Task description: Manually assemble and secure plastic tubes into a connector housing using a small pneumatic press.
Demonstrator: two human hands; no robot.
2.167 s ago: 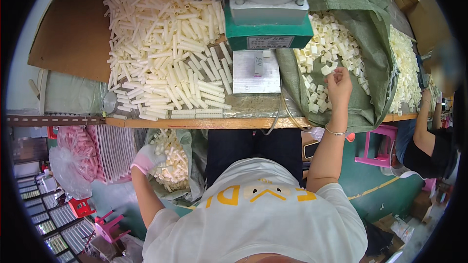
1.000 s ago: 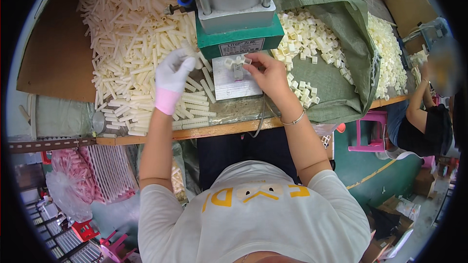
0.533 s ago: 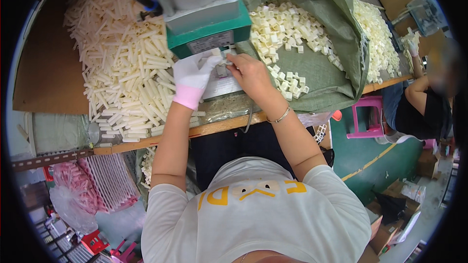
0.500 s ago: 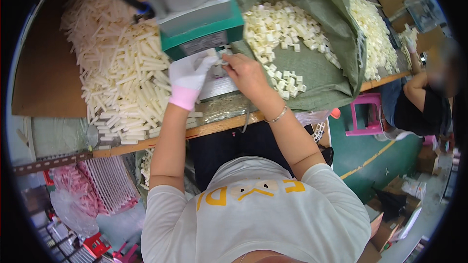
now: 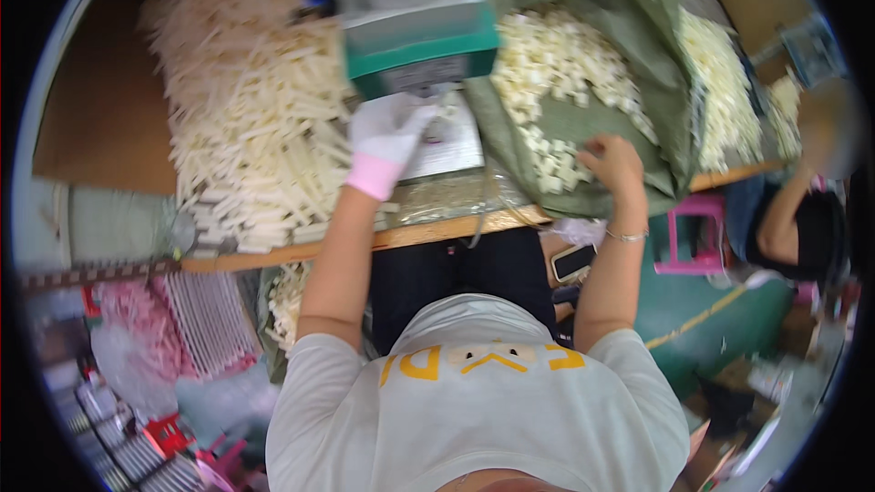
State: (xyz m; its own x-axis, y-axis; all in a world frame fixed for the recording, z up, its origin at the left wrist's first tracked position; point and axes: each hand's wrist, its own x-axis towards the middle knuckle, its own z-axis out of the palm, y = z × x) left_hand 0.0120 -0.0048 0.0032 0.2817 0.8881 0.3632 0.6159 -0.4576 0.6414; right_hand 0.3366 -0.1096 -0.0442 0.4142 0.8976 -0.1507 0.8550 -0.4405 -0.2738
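A boxy green machine (image 5: 421, 46) with a pale grey top stands on the wooden table (image 5: 437, 232), a flat shiny metal plate (image 5: 451, 141) jutting from its front. To its left lies a loose heap of long, pale cream sticks (image 5: 260, 155), straight and square-edged; to its right a coarse green woven sack (image 5: 592, 118) spreads open, strewn with short cream blocks (image 5: 556, 82). The left hand (image 5: 387, 137), in a white knit glove with a pink cuff, rests on the plate under the machine, its fingers bent down; whether they pinch a piece cannot be told. The bare right hand (image 5: 612, 162), a thin bracelet at the wrist, sits on the sack among the blocks with fingers curled loosely inward.
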